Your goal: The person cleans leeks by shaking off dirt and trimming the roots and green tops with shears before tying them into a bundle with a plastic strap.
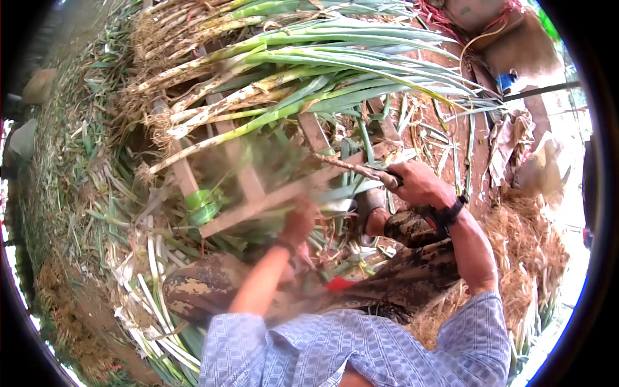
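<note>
Currently, in the head view, grips a twisted brown strand (pixel 351 168) in the closed right hand (pixel 414 184), right of centre. Shows the left hand (pixel 300 222) blurred near the wooden frame (pixel 258 208); cannot tell whether open or closed. Has rooted green stalks (pixel 309 55) across the frame, upper centre.

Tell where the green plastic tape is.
In the head view, the green plastic tape is left of the left hand, by the near corner of the wooden rack.
</note>
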The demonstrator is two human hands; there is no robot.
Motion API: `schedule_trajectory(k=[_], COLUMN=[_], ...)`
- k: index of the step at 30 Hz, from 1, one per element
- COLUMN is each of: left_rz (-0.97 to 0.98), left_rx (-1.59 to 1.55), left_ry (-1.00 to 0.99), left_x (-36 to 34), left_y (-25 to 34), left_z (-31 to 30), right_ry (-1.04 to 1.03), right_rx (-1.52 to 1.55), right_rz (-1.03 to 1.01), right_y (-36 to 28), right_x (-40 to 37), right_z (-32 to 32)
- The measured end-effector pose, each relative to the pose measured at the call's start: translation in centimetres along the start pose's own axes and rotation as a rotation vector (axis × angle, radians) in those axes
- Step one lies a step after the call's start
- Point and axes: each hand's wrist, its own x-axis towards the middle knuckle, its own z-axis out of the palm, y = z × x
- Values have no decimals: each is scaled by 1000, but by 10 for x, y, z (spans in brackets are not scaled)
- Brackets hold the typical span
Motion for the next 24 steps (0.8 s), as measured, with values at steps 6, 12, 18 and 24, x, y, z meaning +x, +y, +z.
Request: schedule_trajectory(k=[6,12,18,24], left_rz=[328,424,480,586], left_rx=[-273,-73,-207,245], left_ry=[-75,79,530,979], left_x=[-15,-12,48,133], left_y=[142,198,212,210], left_z=[-111,-255,-409,-609], right_ry=[57,137,94,-18], right_rx=[-52,7,61,-69], right_rz=[-141,-178,-175,-140], right_y=[-17,-5,16,29], right_x=[12,18,14,8], right_z=[1,0,-6,-3])
